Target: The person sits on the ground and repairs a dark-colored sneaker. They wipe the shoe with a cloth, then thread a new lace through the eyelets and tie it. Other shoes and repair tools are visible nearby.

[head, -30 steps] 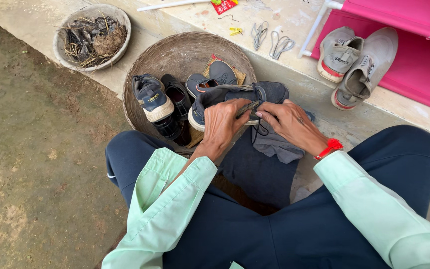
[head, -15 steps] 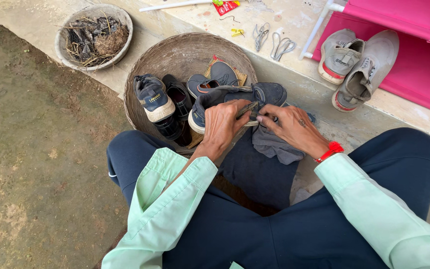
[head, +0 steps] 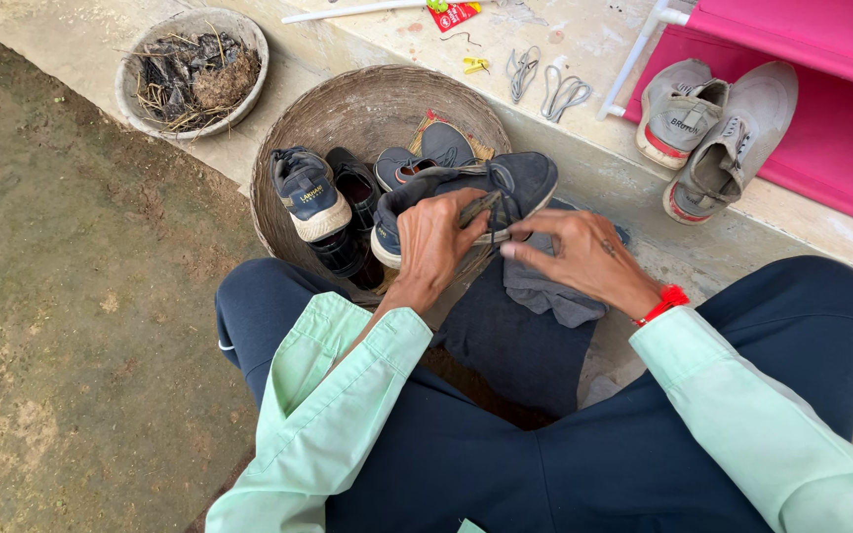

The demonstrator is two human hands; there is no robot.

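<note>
While the person sat with knees spread above the concrete step (head: 594, 168), the left hand (head: 436, 242) was closed over the dark blue shoe (head: 505, 183), fingers curled across its upper and pinching a thin dark strip that ran toward the other hand. The right hand (head: 580, 257) lay just beside it, thumb and forefinger pinched together at the end of that same strip, over a grey cloth (head: 545, 291) spread on the lap. The shoe rested across the near rim of the round woven basket (head: 348, 109), toe pointing toward the step's far edge.

Compared with a second earlier, both hands had stayed on the shoe, but the right hand had drawn slightly away to the right, so the strip showed stretched between the two hands where before they were bunched together. The shoe itself had not shifted on the rim.

Inside the basket lay a dark sneaker with a pale sole (head: 303, 192), a black shoe (head: 352, 217) touching it, and another blue shoe (head: 422, 153) toward the far wall. A shallow bowl of dry roots (head: 190, 64) stood at the step's left corner, unchanged. Two grey sneakers (head: 713, 128) sat against a pink frame (head: 821, 59) on the right, and loose laces (head: 545, 84) lay near the far edge.
</note>
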